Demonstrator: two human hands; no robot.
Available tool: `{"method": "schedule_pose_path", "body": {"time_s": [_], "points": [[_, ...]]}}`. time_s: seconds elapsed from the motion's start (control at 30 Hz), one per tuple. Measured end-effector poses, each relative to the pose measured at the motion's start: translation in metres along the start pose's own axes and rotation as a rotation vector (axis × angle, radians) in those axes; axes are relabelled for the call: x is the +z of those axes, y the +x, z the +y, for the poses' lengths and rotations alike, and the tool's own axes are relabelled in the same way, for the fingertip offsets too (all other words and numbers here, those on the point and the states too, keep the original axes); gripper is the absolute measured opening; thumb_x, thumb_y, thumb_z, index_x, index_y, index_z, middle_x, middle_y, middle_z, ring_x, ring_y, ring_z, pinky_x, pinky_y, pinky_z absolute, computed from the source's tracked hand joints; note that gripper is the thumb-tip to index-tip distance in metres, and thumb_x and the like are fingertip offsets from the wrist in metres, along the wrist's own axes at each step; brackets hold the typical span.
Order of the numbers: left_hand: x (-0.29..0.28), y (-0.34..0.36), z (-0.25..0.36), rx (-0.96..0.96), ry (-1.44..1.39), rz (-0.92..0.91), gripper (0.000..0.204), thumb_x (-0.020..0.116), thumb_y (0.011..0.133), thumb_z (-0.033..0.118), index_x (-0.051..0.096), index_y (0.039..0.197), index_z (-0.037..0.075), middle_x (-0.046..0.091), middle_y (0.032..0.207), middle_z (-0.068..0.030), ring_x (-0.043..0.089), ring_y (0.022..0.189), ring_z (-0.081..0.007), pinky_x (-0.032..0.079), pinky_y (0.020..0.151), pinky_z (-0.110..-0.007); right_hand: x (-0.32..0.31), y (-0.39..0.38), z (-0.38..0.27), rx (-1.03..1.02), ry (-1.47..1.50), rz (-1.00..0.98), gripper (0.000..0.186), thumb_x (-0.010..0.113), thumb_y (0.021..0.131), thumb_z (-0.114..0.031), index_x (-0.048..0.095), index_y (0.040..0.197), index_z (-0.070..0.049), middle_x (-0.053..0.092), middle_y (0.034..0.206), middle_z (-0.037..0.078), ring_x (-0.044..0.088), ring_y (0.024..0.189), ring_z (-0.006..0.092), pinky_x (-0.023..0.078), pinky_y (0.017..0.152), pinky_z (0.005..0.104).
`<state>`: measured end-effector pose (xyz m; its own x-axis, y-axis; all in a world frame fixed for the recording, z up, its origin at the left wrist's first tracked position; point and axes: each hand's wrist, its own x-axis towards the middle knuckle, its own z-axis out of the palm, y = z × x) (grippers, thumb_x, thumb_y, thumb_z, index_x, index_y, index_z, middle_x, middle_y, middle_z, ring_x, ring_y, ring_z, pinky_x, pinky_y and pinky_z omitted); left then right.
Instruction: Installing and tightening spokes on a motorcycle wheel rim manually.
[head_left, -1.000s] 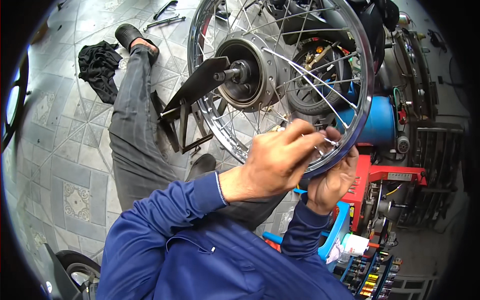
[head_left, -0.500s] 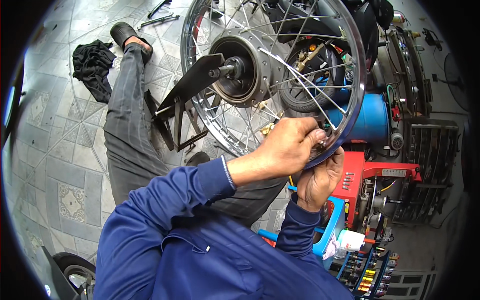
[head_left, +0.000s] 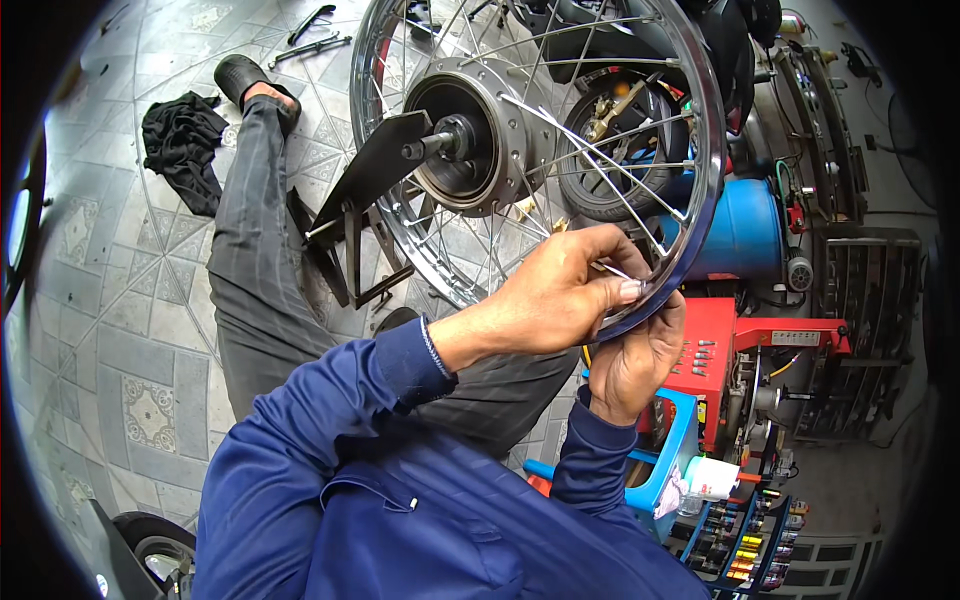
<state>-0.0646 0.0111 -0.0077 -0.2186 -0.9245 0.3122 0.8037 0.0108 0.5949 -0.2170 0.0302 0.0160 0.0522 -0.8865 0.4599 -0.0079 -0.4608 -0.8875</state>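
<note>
A chrome spoked wheel rim (head_left: pixel 712 150) stands before me, its spokes partly laced to a grey metal hub (head_left: pixel 500 135). The hub's axle rests on a black metal stand (head_left: pixel 372 165). My left hand (head_left: pixel 555 290) reaches inside the rim at its lower right. Its thumb and finger pinch a thin spoke (head_left: pixel 612 268) close to the rim's inner face. Beneath that same spot, my right hand (head_left: pixel 635 365) is against the rim's outer side, palm up with curled fingers. The rim hides its fingertips and whatever they hold.
Right of the wheel are a blue tank (head_left: pixel 738 230), a red metal stand (head_left: pixel 700 350) bearing small metal pieces, and a blue plastic stool (head_left: pixel 680 425). Black cloth (head_left: pixel 185 145) and tools (head_left: pixel 312 46) lie on the tiled floor. A motorcycle wheel (head_left: pixel 620 150) is behind the rim.
The wheel appears slightly further left in view. My left hand's fingers have shifted a little at the rim; the right hand stays beneath it.
</note>
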Motion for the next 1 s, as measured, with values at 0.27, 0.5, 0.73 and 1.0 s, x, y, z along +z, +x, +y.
{"method": "schedule_pose_path", "body": {"time_s": [0.27, 0.5, 0.73, 1.0], "points": [[0.002, 0.001, -0.001, 0.135, 0.197, 0.044, 0.034, 0.057, 0.102, 0.024, 0.068, 0.089, -0.005, 0.067, 0.070, -0.0193, 0.067, 0.067, -0.0242, 0.050, 0.063, -0.040, -0.004, 0.000, 0.000, 0.013, 0.005, -0.053, 0.033, 0.053, 0.098, 0.005, 0.054, 0.131, 0.002, 0.063, 0.131, 0.016, 0.065, 0.117, 0.0235, 0.053, 0.103, 0.0351], [0.001, 0.007, -0.003, 0.070, 0.343, 0.063, 0.023, 0.063, 0.097, 0.017, 0.068, 0.093, -0.005, 0.069, 0.082, -0.0185, 0.069, 0.078, -0.0248, 0.053, 0.071, -0.038, -0.011, 0.000, 0.006, 0.001, 0.000, 0.005, 0.031, 0.053, 0.098, 0.006, 0.055, 0.129, 0.001, 0.064, 0.128, 0.017, 0.065, 0.116, 0.0249, 0.053, 0.103, 0.0374], [-0.001, 0.009, 0.003, -0.021, 0.475, 0.073, 0.015, 0.065, 0.095, 0.011, 0.067, 0.098, -0.003, 0.071, 0.085, -0.0114, 0.070, 0.083, -0.0204, 0.055, 0.075, -0.036, -0.005, -0.002, 0.005, 0.004, -0.007, 0.048, 0.031, 0.057, 0.098, 0.001, 0.055, 0.128, 0.000, 0.064, 0.127, 0.018, 0.065, 0.116, 0.0257, 0.053, 0.103, 0.0377], [-0.003, 0.006, 0.005, -0.112, 0.175, 0.017, 0.018, 0.063, 0.096, 0.013, 0.066, 0.100, -0.005, 0.072, 0.087, -0.0127, 0.069, 0.083, -0.0178, 0.055, 0.076, -0.036, 0.000, -0.003, 0.001, 0.029, 0.009, 0.046, 0.032, 0.057, 0.098, 0.000, 0.055, 0.130, 0.001, 0.063, 0.126, 0.014, 0.065, 0.114, 0.0224, 0.053, 0.102, 0.0343]]}}
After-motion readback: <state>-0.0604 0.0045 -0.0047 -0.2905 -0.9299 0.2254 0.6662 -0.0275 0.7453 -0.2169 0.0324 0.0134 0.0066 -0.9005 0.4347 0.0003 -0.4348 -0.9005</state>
